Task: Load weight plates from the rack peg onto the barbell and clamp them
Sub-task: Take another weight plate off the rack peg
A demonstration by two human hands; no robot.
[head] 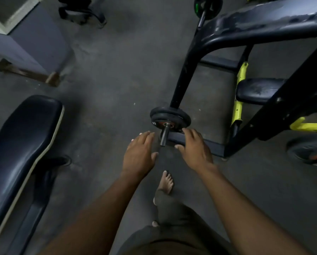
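Observation:
A black weight plate (pixel 169 115) with a red hub sits on a short metal sleeve (pixel 164 135) that sticks out toward me near the floor. My left hand (pixel 139 153) hovers just left of the sleeve's end, fingers spread and holding nothing. My right hand (pixel 194 147) is just right of the sleeve, fingers apart, over the frame's black base bar (pixel 214 147). Another plate with green marks sits on a bar (pixel 202 13) at the top of the view.
A black machine frame (pixel 183 74) with yellow parts and a seat pad (pixel 258 90) stands to the right. A black padded bench (pixel 23 144) lies at the left. A grey box on wooden feet (pixel 34 45) is at the far left. My bare foot (pixel 166 183) is below my hands.

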